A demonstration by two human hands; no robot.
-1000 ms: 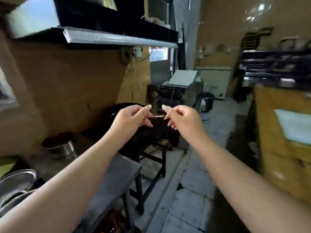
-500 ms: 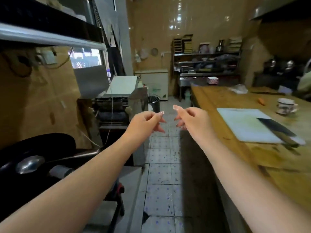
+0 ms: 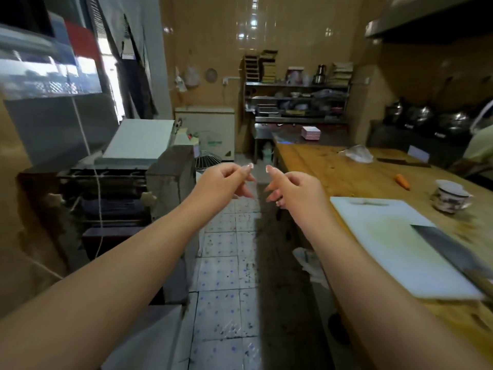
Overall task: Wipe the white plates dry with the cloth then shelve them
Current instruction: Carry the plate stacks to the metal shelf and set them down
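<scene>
My left hand (image 3: 224, 180) and my right hand (image 3: 293, 188) are stretched out in front of me over the tiled aisle, a small gap between them. Their fingers are loosely curled and nothing shows in either hand. No cloth is in view. A stack of flat white pieces with red edges (image 3: 310, 133), possibly plates, sits on the far steel counter. Above it stands a metal rack of shelves (image 3: 296, 86) crowded with kitchenware.
A long wooden table (image 3: 333, 169) runs along my right, carrying a white cutting board (image 3: 386, 244), a cleaver (image 3: 453, 252), a carrot (image 3: 402, 181) and a patterned cup (image 3: 449, 196). A grey machine (image 3: 120, 177) stands at left. Part of another person (image 3: 480, 145) shows at the right edge.
My view has swung right from the left wall to the aisle and wooden table. My fingertips, nearly touching a second ago, have drawn slightly apart.
</scene>
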